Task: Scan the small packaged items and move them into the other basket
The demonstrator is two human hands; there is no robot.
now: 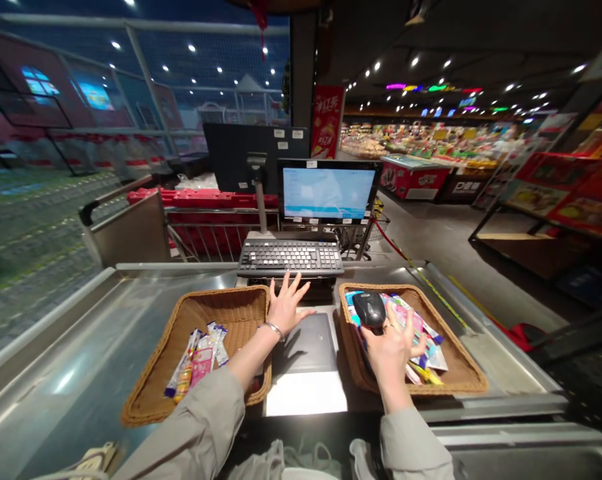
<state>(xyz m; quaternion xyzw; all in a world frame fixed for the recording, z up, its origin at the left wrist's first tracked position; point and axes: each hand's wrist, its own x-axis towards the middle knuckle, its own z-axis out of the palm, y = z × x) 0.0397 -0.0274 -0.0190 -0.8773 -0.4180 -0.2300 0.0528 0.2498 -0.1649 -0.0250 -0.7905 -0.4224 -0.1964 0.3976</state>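
Note:
My left hand (287,303) is open, fingers spread, hovering just below the front edge of a black keyboard (291,257) and above a flat scanner plate (308,343). It wears a thin bracelet. My right hand (393,347) is closed around a black handheld scanner (369,309), held over the right wicker basket (468,380), which is filled with several colourful snack packets (423,340). The left wicker basket (181,320) holds a few packets (198,360) near its middle.
A lit monitor (328,192) stands behind the keyboard, with a second screen's back (241,157) to its left. The steel checkout counter (71,373) stretches left. Red shopping carts (205,220) sit behind it. Shop shelves and an aisle lie to the right.

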